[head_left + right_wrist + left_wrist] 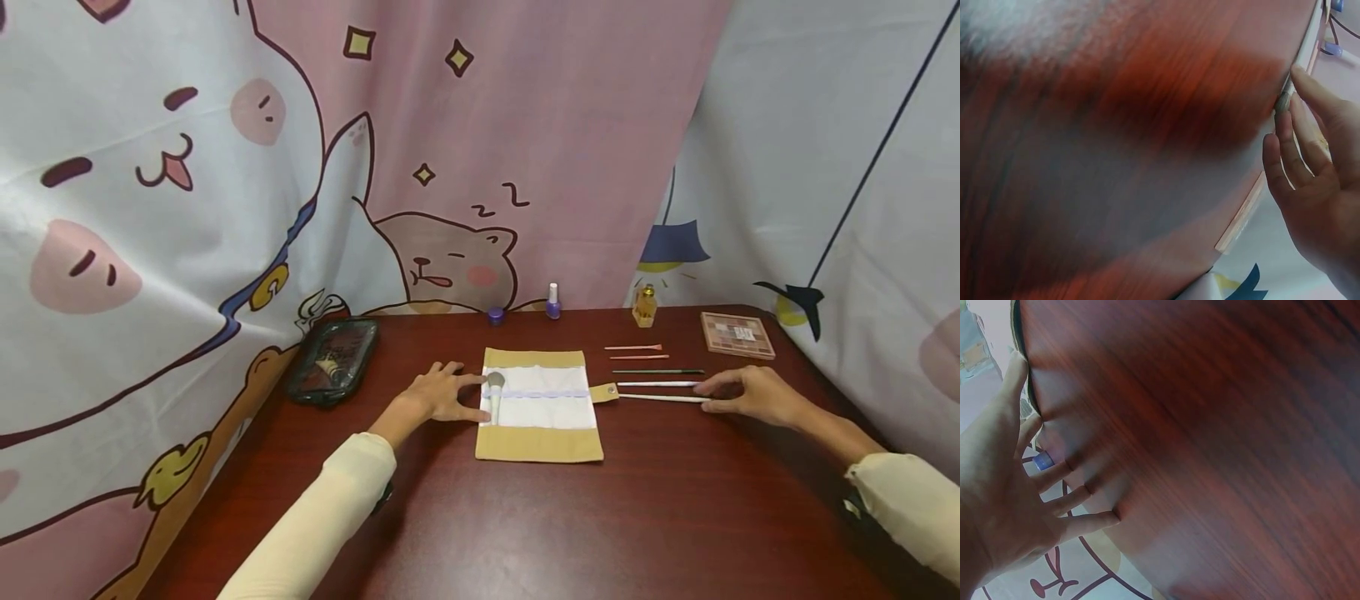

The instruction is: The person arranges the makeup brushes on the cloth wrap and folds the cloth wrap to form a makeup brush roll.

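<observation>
A tan brush roll point(538, 445) with a white inside lies unfolded on the table, its snap strap point(604, 392) pointing right. At its left end a fluffy makeup brush point(495, 400) with a white handle lies upright across the white part. My left hand point(438, 393) is spread, thumb and index fingertips at the roll's left edge, the other fingertips on the table. Two white-handled brushes lie right of the strap, a farther one point(652, 383) and a nearer one point(660, 397). My right hand point(757, 395) is over their right ends, thumb and index finger apart around the nearer one.
Beyond the white brushes lie a dark slim brush point(656, 372) and two pink ones, one of them a pink brush point(633, 347). At the back stand a purple jar point(496, 317), nail polish point(553, 304) and a perfume bottle point(644, 307). A palette point(738, 335) lies right, a black pouch point(333, 360) left.
</observation>
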Tool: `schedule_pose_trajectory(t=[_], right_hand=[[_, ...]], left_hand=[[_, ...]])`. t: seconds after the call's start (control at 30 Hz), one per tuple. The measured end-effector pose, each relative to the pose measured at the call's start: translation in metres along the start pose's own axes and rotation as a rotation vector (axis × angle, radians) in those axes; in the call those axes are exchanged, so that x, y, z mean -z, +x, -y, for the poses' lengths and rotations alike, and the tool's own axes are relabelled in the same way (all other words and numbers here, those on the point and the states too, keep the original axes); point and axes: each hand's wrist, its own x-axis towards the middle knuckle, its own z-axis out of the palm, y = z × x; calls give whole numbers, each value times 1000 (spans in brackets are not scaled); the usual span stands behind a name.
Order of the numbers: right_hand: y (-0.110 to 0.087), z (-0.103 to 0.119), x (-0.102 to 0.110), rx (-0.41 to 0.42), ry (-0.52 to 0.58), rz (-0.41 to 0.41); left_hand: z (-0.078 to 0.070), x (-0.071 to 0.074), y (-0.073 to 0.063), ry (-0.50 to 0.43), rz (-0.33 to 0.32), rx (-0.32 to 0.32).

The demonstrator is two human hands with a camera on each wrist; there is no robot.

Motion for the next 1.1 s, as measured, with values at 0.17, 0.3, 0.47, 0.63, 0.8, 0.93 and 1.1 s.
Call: schedule_pose_trajectory(t=[0.17, 0.3, 0.47, 0.63, 0.8, 0.93, 1.1], right_hand=[[0, -3, -4, 101, -15, -36], [2, 1, -2, 137, -47, -40], [3, 4, 4, 136, -40, -33], [4, 9, 12, 109, 17, -54], [8, 20, 19, 57, 118, -93], [15, 31, 21, 11, 248, -98], [27, 45, 22, 35, 382, -142]], left_hand=[[0, 1, 0, 6, -3, 3], [0, 3, 0, 2, -2, 3], [0, 0, 2, -9, 11, 9], [-1, -2, 2, 0, 8, 8], [-3, -1, -2, -2, 5, -6], [-3, 0, -4, -6, 1, -1], [-1, 1, -3, -7, -7, 1]])
